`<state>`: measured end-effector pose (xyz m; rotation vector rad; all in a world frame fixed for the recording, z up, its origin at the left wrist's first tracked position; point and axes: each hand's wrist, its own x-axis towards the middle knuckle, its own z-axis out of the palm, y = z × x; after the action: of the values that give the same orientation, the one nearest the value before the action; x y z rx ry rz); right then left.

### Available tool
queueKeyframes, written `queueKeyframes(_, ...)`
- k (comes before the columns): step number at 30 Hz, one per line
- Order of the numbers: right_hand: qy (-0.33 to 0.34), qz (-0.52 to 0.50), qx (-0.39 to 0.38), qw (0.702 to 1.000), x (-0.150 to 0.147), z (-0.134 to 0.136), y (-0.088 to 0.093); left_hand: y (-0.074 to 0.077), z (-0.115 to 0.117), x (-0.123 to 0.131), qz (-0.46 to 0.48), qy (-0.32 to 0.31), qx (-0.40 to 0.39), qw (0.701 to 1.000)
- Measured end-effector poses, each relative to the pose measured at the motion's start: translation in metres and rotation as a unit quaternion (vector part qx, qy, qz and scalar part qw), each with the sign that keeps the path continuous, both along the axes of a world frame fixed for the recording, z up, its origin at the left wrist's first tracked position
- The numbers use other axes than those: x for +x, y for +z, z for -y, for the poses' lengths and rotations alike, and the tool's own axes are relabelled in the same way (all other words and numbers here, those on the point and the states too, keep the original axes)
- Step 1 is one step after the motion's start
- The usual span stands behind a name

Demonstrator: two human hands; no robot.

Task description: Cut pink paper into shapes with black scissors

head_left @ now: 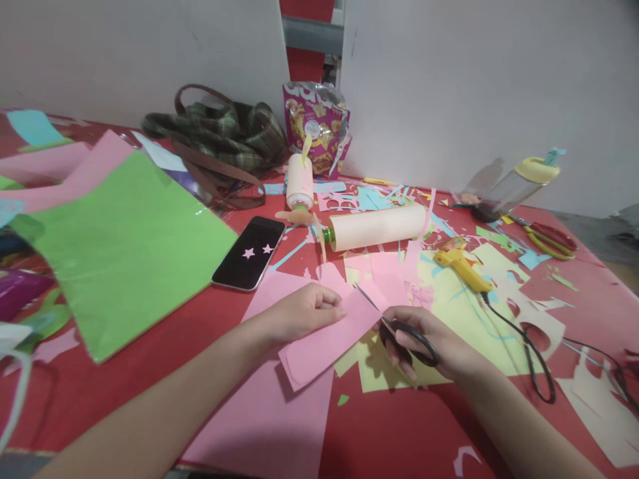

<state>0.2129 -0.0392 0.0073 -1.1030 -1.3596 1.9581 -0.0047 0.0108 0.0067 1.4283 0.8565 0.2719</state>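
Observation:
My left hand (307,311) is closed around the upper edge of a folded pink paper (332,339), its fingers curled on top. Black-handled scissors (412,340) are in my right hand (424,336), with fingers through the loops. Their blades point up and left and meet the right end of the folded paper. Beneath lie a larger pink sheet (269,406) and yellow sheets (449,319). Two small pink stars (248,253) rest on a black phone (254,263) beyond my left hand.
Behind stand a paper-wrapped roll (382,227), a smaller wrapped piece (300,179), a snack bag (317,126) and a plaid bag (234,130). A yellow glue gun (462,266) with a black cord lies right, near red-handled scissors (552,239). Green sheets (134,246) cover the left.

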Motion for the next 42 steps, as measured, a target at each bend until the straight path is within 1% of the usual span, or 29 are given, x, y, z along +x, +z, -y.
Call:
queueKeyframes(4, -0.011, 0.006, -0.021, 1.0, -0.001, 0.0, 0.0, -0.001, 0.0, 0.0, 0.009, 0.002, -0.001, 1.0)
queueKeyframes(6, -0.032, 0.01, -0.019, 0.999, -0.001, 0.0, 0.0, 0.001, 0.0, 0.001, 0.004, 0.003, -0.005, 1.0)
queueKeyframes(11, -0.106, -0.013, 0.033, 0.994, -0.002, -0.001, 0.0, 0.005, 0.001, 0.002, -0.003, -0.001, -0.009, 1.0)
queueKeyframes(16, -0.127, -0.045, 0.095, 0.986, -0.004, -0.002, -0.001, 0.006, 0.004, 0.003, 0.001, -0.034, -0.004, 0.999)
queueKeyframes(23, -0.146, 0.035, 0.09, 0.985, -0.019, 0.003, 0.006, 0.005, 0.016, 0.008, -0.013, -0.092, 0.005, 0.996)
queueKeyframes(26, -0.134, 0.046, 0.072, 0.987, -0.023, 0.007, 0.004, 0.003, 0.019, 0.008, -0.021, -0.114, 0.003, 0.993)
queueKeyframes(31, -0.099, 0.049, 0.065, 0.992, -0.021, 0.009, 0.0, 0.001, 0.019, 0.009, -0.025, -0.117, -0.007, 0.993)
queueKeyframes(33, -0.101, 0.046, 0.068, 0.991, -0.02, 0.007, 0.001, 0.002, 0.018, 0.011, -0.005, -0.1, -0.027, 0.995)
queueKeyframes(34, -0.108, 0.042, 0.068, 0.991, -0.019, 0.006, 0.002, 0.003, 0.018, 0.012, 0.012, -0.082, -0.045, 0.996)
queueKeyframes(36, -0.129, 0.03, 0.066, 0.989, -0.017, 0.003, 0.004, 0.003, 0.017, 0.013, 0.056, -0.023, -0.104, 0.993)
queueKeyframes(37, -0.142, 0.023, 0.065, 0.987, -0.015, 0.002, 0.004, 0.003, 0.016, 0.014, 0.079, 0.014, -0.142, 0.987)
queueKeyframes(38, -0.159, 0.016, 0.063, 0.985, -0.014, 0.001, 0.005, 0.002, 0.015, 0.015, 0.101, 0.051, -0.185, 0.976)
queueKeyframes(40, -0.203, 0.001, 0.057, 0.977, -0.011, -0.001, 0.004, -0.001, 0.012, 0.016, 0.14, 0.133, -0.264, 0.945)
queueKeyframes(42, -0.255, -0.016, 0.048, 0.966, -0.01, -0.004, 0.003, -0.004, 0.009, 0.018, 0.169, 0.203, -0.318, 0.911)
